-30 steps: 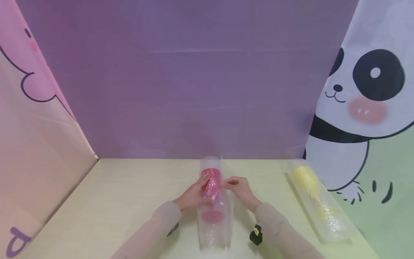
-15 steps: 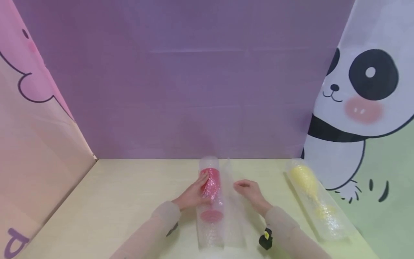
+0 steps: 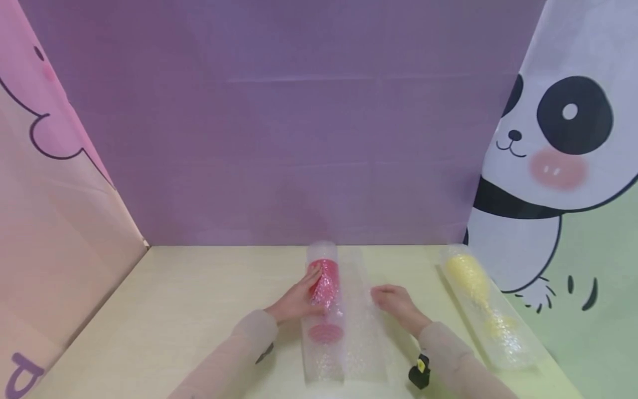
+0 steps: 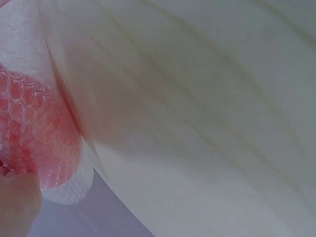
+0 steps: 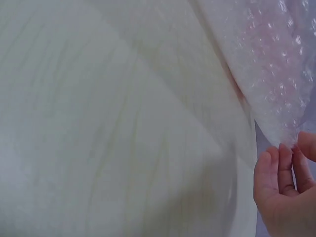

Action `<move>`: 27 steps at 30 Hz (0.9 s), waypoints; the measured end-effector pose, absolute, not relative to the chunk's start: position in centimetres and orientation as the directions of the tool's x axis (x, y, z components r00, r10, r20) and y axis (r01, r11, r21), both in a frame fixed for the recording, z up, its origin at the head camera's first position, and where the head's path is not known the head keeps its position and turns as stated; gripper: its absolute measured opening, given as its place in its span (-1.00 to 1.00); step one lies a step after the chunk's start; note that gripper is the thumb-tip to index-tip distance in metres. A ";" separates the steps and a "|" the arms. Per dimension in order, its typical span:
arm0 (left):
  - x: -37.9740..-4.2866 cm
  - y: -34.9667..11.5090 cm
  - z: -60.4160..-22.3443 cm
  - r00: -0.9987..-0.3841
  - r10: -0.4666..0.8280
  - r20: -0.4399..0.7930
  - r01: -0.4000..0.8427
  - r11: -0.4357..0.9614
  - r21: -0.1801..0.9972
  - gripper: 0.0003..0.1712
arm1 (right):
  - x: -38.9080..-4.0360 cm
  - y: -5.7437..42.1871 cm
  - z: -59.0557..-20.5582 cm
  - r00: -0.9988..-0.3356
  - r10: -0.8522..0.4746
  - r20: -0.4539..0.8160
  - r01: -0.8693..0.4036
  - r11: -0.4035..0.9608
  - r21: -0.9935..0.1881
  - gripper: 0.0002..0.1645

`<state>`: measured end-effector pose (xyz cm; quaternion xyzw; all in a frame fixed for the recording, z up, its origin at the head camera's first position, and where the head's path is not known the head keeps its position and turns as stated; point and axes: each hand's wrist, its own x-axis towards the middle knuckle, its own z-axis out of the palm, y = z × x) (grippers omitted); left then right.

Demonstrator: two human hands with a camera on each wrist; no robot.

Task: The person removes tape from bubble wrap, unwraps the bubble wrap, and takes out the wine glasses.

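On the table in the head view lies a pink goblet [image 3: 325, 288] rolled in clear bubble wrap, its bowl away from me and its round foot nearer. My left hand [image 3: 299, 299] holds the roll from its left side, fingers and thumb spread over the bowl. In the left wrist view only a fingertip [image 4: 19, 202] shows against the wrapped pink surface. A loose flap of bubble wrap [image 3: 361, 327] extends to the right of the roll. My right hand [image 3: 399, 305] pinches the edge of that flap, seen closely in the right wrist view.
A yellow goblet [image 3: 468, 277] in bubble wrap lies slanted near the table's right edge. Behind the table [image 3: 209, 288] stands a purple backdrop [image 3: 299, 138]. Printed panels flank both sides, the right one with a panda [image 3: 558, 138].
My right hand has moved right and slightly toward me, drawing the flap of bubble wrap away from the roll and flatter to the table. My left hand stays on the goblet.
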<state>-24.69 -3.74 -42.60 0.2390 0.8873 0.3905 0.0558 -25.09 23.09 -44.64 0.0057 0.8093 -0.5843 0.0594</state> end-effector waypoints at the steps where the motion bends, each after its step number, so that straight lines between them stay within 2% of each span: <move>1: -24.7 -3.7 -42.6 -0.880 0.466 0.086 0.379 0.582 0.720 0.13 | -25.0 23.1 -44.7 -0.993 -0.060 -0.104 0.081 0.313 -0.946 -0.60; 6: -24.8 -3.7 -43.0 -0.888 0.455 0.074 0.361 0.587 0.725 0.12 | -24.8 23.2 -44.8 -0.991 -0.060 -0.119 0.100 0.257 -0.961 -0.58; 15: -25.1 -3.8 -43.5 -0.885 0.459 0.077 0.366 0.583 0.725 0.13 | -24.9 23.4 -44.9 -0.968 -0.062 -0.243 0.235 0.114 -0.965 -0.48; 27: -25.6 -4.0 -43.9 -0.886 0.458 0.076 0.362 0.579 0.730 0.14 | -24.5 24.0 -44.9 -0.955 -0.110 -0.275 0.271 0.052 -0.961 -0.40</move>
